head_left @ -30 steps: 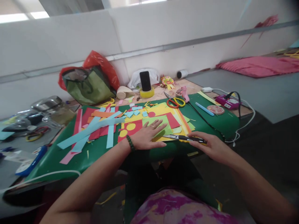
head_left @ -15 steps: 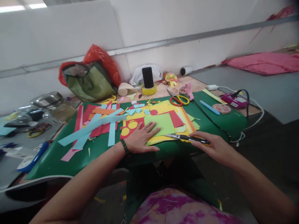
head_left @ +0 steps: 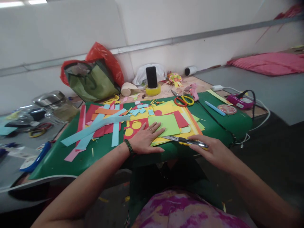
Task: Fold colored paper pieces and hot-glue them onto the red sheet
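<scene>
My left hand (head_left: 148,139) lies flat with fingers spread, pressing on a light green paper sheet (head_left: 169,124) and the papers under it. In my right hand (head_left: 209,148) is a black and yellow utility knife (head_left: 187,141), its blade pointing left at the lower edge of the green sheet, close to my left fingers. Beneath the green sheet are yellow paper (head_left: 163,109) and a red piece (head_left: 180,119). A red sheet with round cut-outs (head_left: 126,133), yellow showing through, sits by my left wrist.
Light blue paper strips (head_left: 92,128) cross over red and pink paper on the left. Scissors (head_left: 184,100), a pink glue gun (head_left: 194,91) with its cord, and a light blue pen-like stick (head_left: 215,108) lie at the right. A phone (head_left: 151,77) stands on a tape roll (head_left: 153,91) behind.
The utility knife has slid left along the lower edge of the green sheet, together with my right hand. My left hand stays pressed on the paper. The view has shifted slightly.
</scene>
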